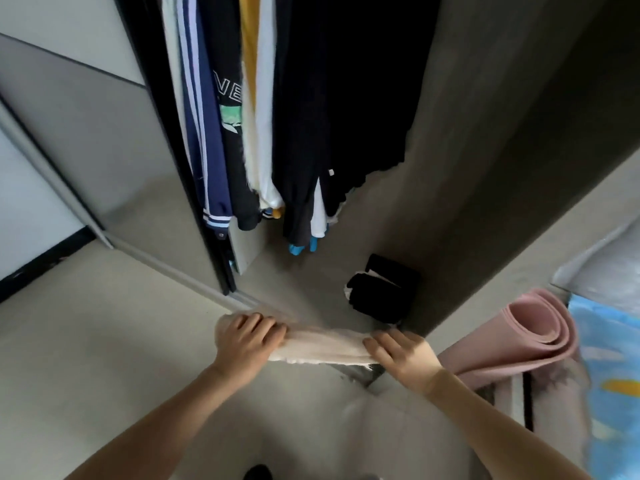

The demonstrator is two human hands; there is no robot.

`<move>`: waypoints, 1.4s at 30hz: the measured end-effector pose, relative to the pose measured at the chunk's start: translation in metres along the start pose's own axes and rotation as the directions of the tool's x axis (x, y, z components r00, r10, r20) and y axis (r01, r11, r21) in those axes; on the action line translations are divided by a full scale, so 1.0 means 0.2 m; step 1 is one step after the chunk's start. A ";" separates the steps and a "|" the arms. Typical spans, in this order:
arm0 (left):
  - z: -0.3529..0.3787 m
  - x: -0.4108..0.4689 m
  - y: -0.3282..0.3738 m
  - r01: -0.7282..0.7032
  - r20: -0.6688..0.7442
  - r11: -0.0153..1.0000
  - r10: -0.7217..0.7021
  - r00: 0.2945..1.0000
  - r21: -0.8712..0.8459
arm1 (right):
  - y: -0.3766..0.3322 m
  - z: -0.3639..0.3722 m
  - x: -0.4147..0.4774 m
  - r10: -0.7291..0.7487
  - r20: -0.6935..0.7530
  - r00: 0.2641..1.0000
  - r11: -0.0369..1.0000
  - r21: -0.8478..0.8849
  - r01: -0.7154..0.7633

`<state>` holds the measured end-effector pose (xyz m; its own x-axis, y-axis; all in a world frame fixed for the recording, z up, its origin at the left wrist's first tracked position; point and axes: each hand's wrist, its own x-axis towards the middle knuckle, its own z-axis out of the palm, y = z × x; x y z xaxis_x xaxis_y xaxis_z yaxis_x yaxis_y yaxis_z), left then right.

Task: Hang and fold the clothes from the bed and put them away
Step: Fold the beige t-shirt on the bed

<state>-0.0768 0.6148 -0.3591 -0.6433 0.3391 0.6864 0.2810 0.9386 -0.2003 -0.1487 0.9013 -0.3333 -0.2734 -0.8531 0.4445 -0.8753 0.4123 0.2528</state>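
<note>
— What is hidden, cut off or hard to make out?

— The hanging clothes (277,98) are cut off by the top edge of the frame. The white lettering on the black shirt (230,109) is partly covered by the yellow-and-white garment (258,98) beside it. The pale cloth (322,344) is bunched into a long roll, so the kind of garment cannot be told. A dark shape (258,472) at the bottom edge is cut off and cannot be identified.

— Where is the pale cloth held, and how?

— It is held in the lower middle of the frame, stretched between both hands at the open front of the wardrobe. Its left end is clenched by the left hand (247,344), with the fingers curled over the top. Its right end is grasped by the right hand (401,355), with the fingers laid over the cloth. That thumb is hidden.

— What else is seen around it?

— A navy jacket (204,133) with white stripes is hung at the left of the row, next to the sliding door (86,126). Folded black clothes (384,289) are laid on the wardrobe floor, just above the right hand in the frame. A rolled pink mat (519,334) is seen at the right, beyond the wardrobe side panel (502,150), with blue bedding (606,358) at the right edge.
</note>
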 end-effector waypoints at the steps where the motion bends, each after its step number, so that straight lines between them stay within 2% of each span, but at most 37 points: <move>1: 0.06 0.00 -0.04 -0.020 0.026 0.999 0.020 0.999 -0.026 | -0.01 0.03 0.01 0.030 0.042 0.999 1.000 -0.002 -0.030; 5: 0.28 -0.02 -0.07 -0.028 0.138 0.997 0.039 0.990 -0.077 | 0.00 0.14 -0.01 0.150 0.103 0.983 0.989 -0.018 -0.149; 10: 0.54 0.05 -0.12 -0.005 0.282 0.995 0.034 0.959 -0.103 | 0.08 0.35 -0.03 0.313 0.240 0.919 0.947 -0.006 -0.320; 13: 0.75 0.11 -0.18 -0.003 0.405 0.989 0.063 0.912 -0.148 | 0.18 0.52 -0.01 0.405 0.391 0.827 0.891 0.033 -0.452; 15: 0.86 0.15 -0.20 0.045 0.505 0.981 0.059 0.861 -0.190 | 0.22 0.62 0.02 0.451 0.538 0.713 0.829 0.043 -0.557; 17: 0.93 0.22 -0.20 0.109 0.641 0.971 0.056 0.766 -0.215 | 0.26 0.74 0.02 0.535 0.642 0.549 0.698 0.031 -0.715; 18: 0.97 0.24 -0.20 0.139 0.717 0.964 0.068 0.694 -0.226 | 0.28 0.77 0.03 0.573 0.662 0.482 0.645 -0.001 -0.764; 20: 1.10 0.27 -0.20 0.234 0.894 0.954 0.069 0.443 -0.189 | 0.32 0.85 0.01 0.621 0.691 0.369 0.565 -0.068 -0.822; 22: 1.23 0.27 -0.19 0.313 0.954 0.928 0.114 0.276 -0.201 | 0.32 0.95 -0.07 0.644 0.722 0.253 0.461 -0.102 -0.881; 23: 1.32 0.28 -0.18 0.371 0.962 0.899 0.157 0.223 -0.233 | 0.32 1.02 -0.11 0.643 0.742 0.191 0.398 -0.110 -0.911; 26: 1.53 0.31 -0.13 0.485 0.957 0.826 0.241 0.158 -0.288 | 0.35 1.20 -0.20 0.698 0.716 0.010 0.196 -0.178 -0.964; 28: 1.68 0.30 -0.11 0.531 0.962 0.803 0.233 0.141 -0.273 | 0.39 1.34 -0.26 0.702 0.710 -0.053 0.147 -0.217 -0.965; 31: 2.03 0.29 -0.05 0.522 0.962 0.813 0.161 0.223 -0.257 | 0.52 1.62 -0.32 0.753 0.657 -0.042 0.196 -0.284 -0.939; 34: 2.46 0.35 0.04 0.490 0.926 0.832 0.072 0.370 -0.261 | 0.78 1.84 -0.36 0.898 0.414 0.147 0.258 -0.227 -0.939; 35: 2.61 0.39 0.07 0.449 0.889 0.853 0.036 0.456 -0.265 | 0.90 1.93 -0.39 0.926 0.308 0.219 0.300 -0.246 -0.922; 36: 2.72 0.44 0.09 0.369 0.811 0.887 0.011 0.586 -0.278 | 1.01 1.96 -0.40 0.941 0.218 0.257 0.310 -0.257 -0.915; 37: 2.84 0.49 0.12 0.288 0.674 0.904 0.000 0.739 -0.317 | 1.12 2.02 -0.43 0.942 0.131 0.310 0.336 -0.302 -0.892; 38: 2.93 0.54 0.14 0.268 0.542 0.881 -0.015 0.840 -0.391 | 1.23 2.06 -0.45 0.933 0.078 0.350 0.354 -0.362 -0.862; 39: 3.02 0.57 0.16 0.234 0.417 0.844 -0.013 0.909 -0.484 | 1.31 2.12 -0.48 0.919 0.028 0.393 0.370 -0.405 -0.836; 40: 3.12 0.58 0.19 0.218 0.372 0.801 0.006 0.928 -0.557 | 1.37 2.18 -0.53 0.915 -0.001 0.404 0.361 -0.445 -0.819; 41: 3.21 0.59 0.21 0.232 0.438 0.775 0.063 0.897 -0.587 | 1.40 2.23 -0.57 0.920 0.008 0.391 0.344 -0.492 -0.799; 42: 3.32 0.56 0.24 0.261 0.550 0.774 0.132 0.825 -0.577 | 1.39 2.32 -0.63 0.929 0.038 0.368 0.332 -0.523 -0.785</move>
<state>-0.6079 0.7407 -0.7572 -0.8852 0.4385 0.1552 0.4603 0.7779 0.4277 -0.5420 0.9753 -0.7171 -0.9290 0.0573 0.3656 0.1326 0.9739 0.1843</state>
